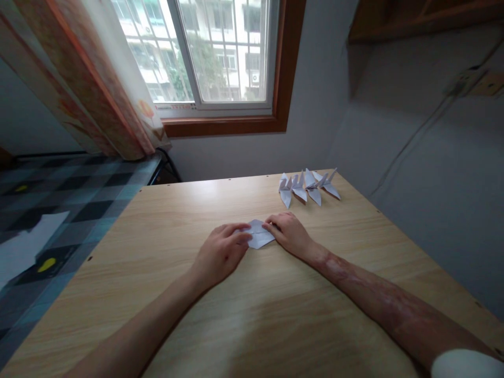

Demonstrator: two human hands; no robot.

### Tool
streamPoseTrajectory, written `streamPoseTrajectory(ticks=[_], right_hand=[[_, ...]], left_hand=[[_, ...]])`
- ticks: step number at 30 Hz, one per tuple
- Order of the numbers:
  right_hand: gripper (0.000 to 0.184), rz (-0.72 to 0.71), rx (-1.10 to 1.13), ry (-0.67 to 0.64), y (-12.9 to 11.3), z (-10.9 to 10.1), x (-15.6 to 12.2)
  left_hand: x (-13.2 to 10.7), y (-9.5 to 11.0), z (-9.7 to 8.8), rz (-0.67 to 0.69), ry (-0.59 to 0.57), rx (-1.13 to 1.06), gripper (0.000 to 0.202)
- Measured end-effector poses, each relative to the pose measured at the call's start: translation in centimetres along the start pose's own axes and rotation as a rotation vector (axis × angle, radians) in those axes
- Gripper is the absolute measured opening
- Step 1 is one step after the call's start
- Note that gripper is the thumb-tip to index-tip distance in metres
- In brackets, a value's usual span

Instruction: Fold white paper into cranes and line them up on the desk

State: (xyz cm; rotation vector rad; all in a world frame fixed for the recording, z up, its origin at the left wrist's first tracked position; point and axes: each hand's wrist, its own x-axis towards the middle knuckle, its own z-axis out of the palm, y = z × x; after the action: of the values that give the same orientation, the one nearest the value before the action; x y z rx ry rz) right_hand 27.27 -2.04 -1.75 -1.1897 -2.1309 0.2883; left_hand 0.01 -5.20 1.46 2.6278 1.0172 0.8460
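Observation:
A small folded sheet of white paper (260,237) lies on the wooden table (197,210) between my hands, with creases across its middle. My left hand (223,249) grips its left corner, thumb and fingers closed over the edge. At the right corner, my right hand (289,231) pinches the paper with curled fingers. Parts of both corners are hidden under the fingers. Beyond my right hand, several folded paper cranes (313,190) stand in a row near the table's far right corner.
To the left is a bed with a checked cover (74,210), and loose white paper sheets (29,244) lie on it. A window (228,58) and a curtain (106,79) are behind the table. A cable (413,136) hangs along the right wall below a wooden shelf (394,23).

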Motion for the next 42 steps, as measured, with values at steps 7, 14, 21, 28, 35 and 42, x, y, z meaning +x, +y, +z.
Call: streamPoseTrajectory(ticks=[7, 14, 21, 28, 35, 42], right_hand=[[0.01, 0.008, -0.019, 0.009, -0.2, -0.1, 0.2], [0.007, -0.268, -0.088, -0.02, -0.7, -1.0, 0.1], [0.016, -0.372, -0.105, -0.089, -1.0, -2.9, 0.0], [0.01, -0.215, 0.07, -0.145, 1.0, -2.5, 1.9], [0.01, -0.246, 0.212, -0.109, 2.0, -1.4, 2.1], [0.006, -0.295, 0.144, -0.079, 1.8, -1.4, 1.3]], left_hand=[[0.7, 0.2, 0.5, 0.044, -0.113, 0.13, 0.023], [1.7, -0.3, 1.0, 0.107, -0.122, 0.195, 0.025], [2.7, -0.8, 1.9, -0.049, -0.006, -0.015, 0.015], [4.8, -0.7, 2.6, -0.134, -0.05, -0.239, 0.018], [4.4, -1.0, 2.8, -0.106, 0.001, -0.194, 0.011], [4.5, -1.3, 2.8, -0.001, -0.006, -0.117, 0.015]])
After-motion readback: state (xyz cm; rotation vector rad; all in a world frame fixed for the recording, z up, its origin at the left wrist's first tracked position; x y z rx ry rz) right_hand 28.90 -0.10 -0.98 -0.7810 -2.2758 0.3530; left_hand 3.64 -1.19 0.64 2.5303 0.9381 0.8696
